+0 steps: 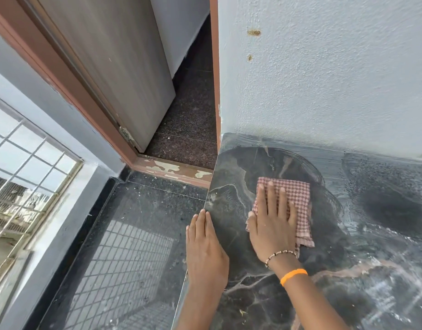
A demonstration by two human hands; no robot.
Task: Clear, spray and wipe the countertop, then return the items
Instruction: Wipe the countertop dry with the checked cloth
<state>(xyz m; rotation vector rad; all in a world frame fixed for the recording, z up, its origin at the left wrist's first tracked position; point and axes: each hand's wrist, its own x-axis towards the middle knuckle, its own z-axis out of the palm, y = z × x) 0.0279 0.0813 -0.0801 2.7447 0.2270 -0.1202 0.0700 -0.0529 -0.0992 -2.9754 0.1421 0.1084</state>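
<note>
Checked red cloth [291, 203] lies near the wet worktop's [348, 270] left edge, pressed flat under the right hand [273, 225], fingers straight; left hand [205, 248], also flat, steadies that edge; overshooting could drag the cloth off onto the floor [133, 234].

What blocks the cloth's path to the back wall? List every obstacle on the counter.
Nothing visible does. The right hand presses the red checked cloth flat on the dark marble countertop, and the wet stretch up to the white textured wall holds no objects.
</note>
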